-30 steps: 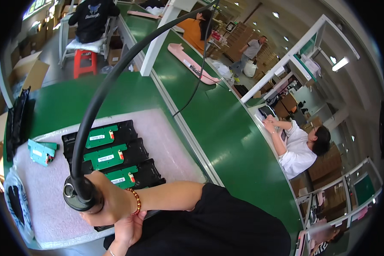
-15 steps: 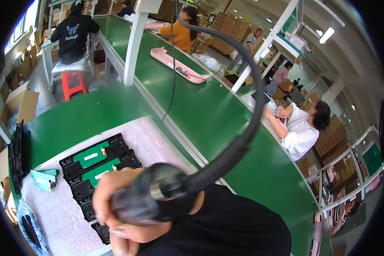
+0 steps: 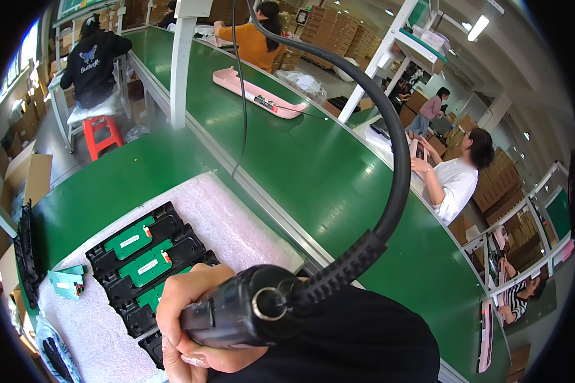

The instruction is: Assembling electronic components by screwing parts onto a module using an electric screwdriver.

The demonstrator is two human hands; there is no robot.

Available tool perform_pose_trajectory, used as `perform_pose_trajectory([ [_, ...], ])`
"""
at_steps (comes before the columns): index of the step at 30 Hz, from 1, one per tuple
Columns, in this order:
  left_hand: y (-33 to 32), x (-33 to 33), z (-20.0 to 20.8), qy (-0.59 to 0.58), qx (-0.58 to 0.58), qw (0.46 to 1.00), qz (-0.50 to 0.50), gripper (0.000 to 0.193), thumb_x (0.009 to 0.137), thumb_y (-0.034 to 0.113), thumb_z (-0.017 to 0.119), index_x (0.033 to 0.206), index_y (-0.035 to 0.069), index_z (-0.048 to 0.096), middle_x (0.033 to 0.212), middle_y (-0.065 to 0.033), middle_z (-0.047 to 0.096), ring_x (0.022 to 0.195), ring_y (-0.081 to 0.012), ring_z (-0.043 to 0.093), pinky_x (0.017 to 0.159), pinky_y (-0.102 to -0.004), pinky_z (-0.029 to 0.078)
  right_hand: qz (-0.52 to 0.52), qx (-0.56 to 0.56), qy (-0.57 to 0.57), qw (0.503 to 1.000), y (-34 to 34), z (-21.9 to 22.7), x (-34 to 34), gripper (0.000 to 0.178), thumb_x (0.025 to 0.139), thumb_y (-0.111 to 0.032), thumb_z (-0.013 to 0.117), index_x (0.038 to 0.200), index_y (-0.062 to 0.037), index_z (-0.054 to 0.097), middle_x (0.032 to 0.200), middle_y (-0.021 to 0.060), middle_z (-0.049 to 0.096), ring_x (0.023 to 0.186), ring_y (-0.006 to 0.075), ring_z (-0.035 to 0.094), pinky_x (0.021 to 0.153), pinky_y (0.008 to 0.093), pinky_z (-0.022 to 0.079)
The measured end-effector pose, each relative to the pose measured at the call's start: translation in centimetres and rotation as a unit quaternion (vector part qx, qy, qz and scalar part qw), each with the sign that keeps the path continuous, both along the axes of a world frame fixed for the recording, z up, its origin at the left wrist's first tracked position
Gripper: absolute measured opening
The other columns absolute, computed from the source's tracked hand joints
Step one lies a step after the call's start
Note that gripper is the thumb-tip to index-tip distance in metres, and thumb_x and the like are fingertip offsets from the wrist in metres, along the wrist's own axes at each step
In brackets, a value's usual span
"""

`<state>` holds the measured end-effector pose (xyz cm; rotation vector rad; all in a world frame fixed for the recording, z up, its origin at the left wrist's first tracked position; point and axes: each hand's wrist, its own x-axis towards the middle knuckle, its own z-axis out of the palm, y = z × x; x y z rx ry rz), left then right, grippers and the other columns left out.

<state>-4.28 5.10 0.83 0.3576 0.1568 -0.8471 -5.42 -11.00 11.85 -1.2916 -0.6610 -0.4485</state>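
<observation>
My right hand (image 3: 191, 293) is closed around a black corded electric screwdriver (image 3: 249, 313), its cable end facing up and its tip hidden below the hand. At the lower edge, fingers of my left hand (image 3: 177, 365) show in part, pressed together just under the right hand; what they hold is hidden. Beneath and beyond the hands, several black plastic housings (image 3: 188, 240) lie side by side, and green circuit boards (image 3: 148, 263) sit in them. All rest on a pale foam mat (image 3: 191, 191). Loose green boards (image 3: 67, 284) lie left of the housings.
A thick black cable (image 3: 399, 159) arches over the green conveyor (image 3: 287, 172). A pink curved shell (image 3: 262, 96) lies on the belt. At far left stand black parts (image 3: 27, 255), with a blue-and-white roll (image 3: 54, 351) nearer. Co-workers sit along the line, one in white (image 3: 457, 185).
The view has shifted slightly. The screwdriver and my right hand sit a little further right and lower, and a third green board now shows beside them. A co-worker in white has raised their hands.
</observation>
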Motion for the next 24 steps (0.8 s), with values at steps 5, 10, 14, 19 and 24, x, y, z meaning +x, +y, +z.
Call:
perform_pose_trajectory([
  [5,-0.5,-0.2,1.3,0.032,-0.088,0.995,-0.035,0.039,0.09,0.014,0.048,0.122,-0.004,0.037,0.103,-0.0073,0.054,0.09,-0.0123,0.055,0.082,-0.0231,0.048,-0.041,0.001,-0.015,0.999,0.2,0.5,0.3,0.018,0.064,0.003,0.053,0.08,-0.001,0.046,0.069,0.0034,0.049,0.056,0.0086,0.049,0.051,0.0223,0.042],
  [10,-1.6,-1.4,3.4,0.009,0.086,0.995,-0.059,0.036,0.089,0.017,0.049,0.118,-0.005,0.043,0.102,-0.0097,0.056,0.091,-0.0159,0.057,0.085,-0.0239,0.047,-0.022,0.066,0.063,0.996,0.7,-1.7,2.8,0.016,0.063,0.001,0.057,0.077,-0.0018,0.05,0.068,0.0026,0.052,0.058,0.0091,0.049,0.052,0.0232,0.041],
  [14,-0.6,-1.2,1.5,0.008,0.15,0.975,-0.164,0.032,0.089,0.015,0.049,0.114,-0.004,0.046,0.097,-0.0093,0.058,0.091,-0.0171,0.058,0.085,-0.0242,0.046,-0.062,0.022,0.027,0.998,0.9,-1.6,3.1,0.021,0.062,0.001,0.058,0.082,-0.0018,0.053,0.069,0.0021,0.054,0.06,0.0082,0.049,0.055,0.0231,0.042],
  [19,0.3,-2.1,-4.3,0.0,0.084,0.946,-0.314,0.029,0.089,0.013,0.049,0.113,-0.004,0.048,0.094,-0.0091,0.058,0.087,-0.0162,0.058,0.08,-0.0222,0.046,-0.056,0.052,0.015,0.997,1.7,-1.8,3.2,0.024,0.061,0.001,0.058,0.085,-0.0019,0.053,0.069,0.0021,0.054,0.061,0.0085,0.05,0.056,0.0233,0.042],
  [24,-0.9,-1.7,-4.2,0.036,0.044,0.955,-0.293,0.027,0.089,0.013,0.05,0.11,-0.003,0.049,0.085,-0.0064,0.057,0.073,-0.0127,0.055,0.065,-0.018,0.045,-0.296,-0.19,-0.236,0.906,0.6,-0.9,2.7,0.026,0.061,0.001,0.058,0.086,-0.0016,0.053,0.071,0.0027,0.054,0.061,0.009,0.05,0.057,0.024,0.042],
])
